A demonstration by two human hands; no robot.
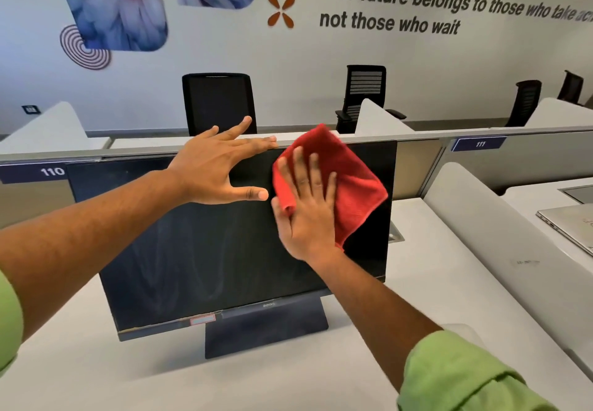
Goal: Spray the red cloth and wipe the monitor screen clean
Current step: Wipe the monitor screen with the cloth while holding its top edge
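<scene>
Red cloth (349, 182), one only, lies flat against the upper right of the single monitor screen (199, 250), pressed there by the right hand (305, 214) with fingers straight and spread. Left hand (215, 169), fingers extended, rests on the monitor's top edge, thumb against the screen. Monitor stands mid-table (417, 282).

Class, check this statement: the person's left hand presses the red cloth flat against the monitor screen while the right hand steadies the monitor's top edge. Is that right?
Not quite: the hands are swapped. The head view shows the right hand pressing the red cloth flat against the monitor screen, while the left hand steadies the monitor's top edge.
</scene>
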